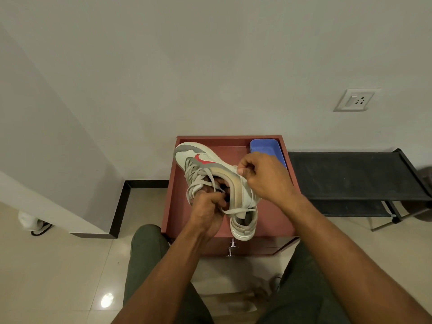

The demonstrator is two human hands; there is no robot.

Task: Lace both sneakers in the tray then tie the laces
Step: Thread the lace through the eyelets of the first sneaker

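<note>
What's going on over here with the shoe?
A seated person is lacing a white and grey sneaker held above a reddish-brown cabinet. The left hand grips the lace near the tongue; the right hand pinches the other end at the collar. A blue tray sits behind. Nothing is tied yet.

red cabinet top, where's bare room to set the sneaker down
Bare patches on the cabinet top: the back strip left of the blue tray, and the front right corner. The middle is crowded by the sneaker and both hands.
</note>
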